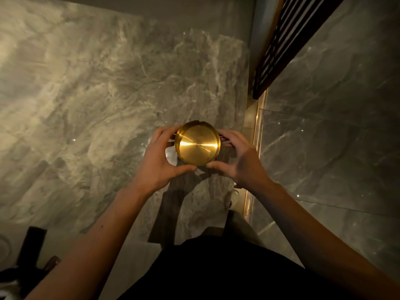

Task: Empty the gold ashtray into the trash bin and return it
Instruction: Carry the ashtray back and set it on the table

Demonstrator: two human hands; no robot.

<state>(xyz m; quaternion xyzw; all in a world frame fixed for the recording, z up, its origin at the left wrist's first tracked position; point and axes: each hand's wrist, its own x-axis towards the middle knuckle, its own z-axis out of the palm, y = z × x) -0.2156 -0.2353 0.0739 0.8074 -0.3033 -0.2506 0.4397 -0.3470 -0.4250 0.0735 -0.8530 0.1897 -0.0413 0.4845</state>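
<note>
Gold ashtray (bright sheen); grey veined marble table; dark slats

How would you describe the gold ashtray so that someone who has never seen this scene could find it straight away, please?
Start at the large grey marble table filling most of the head view, then go to its near right part, where the left hand and right hand cup one object. That is the gold ashtray: a round, shiny brass-coloured dish with a notched rim, the only bright metal thing there.

Right hand fingertips hidden behind gold ashtray; dark furniture cut off lower left.
</note>
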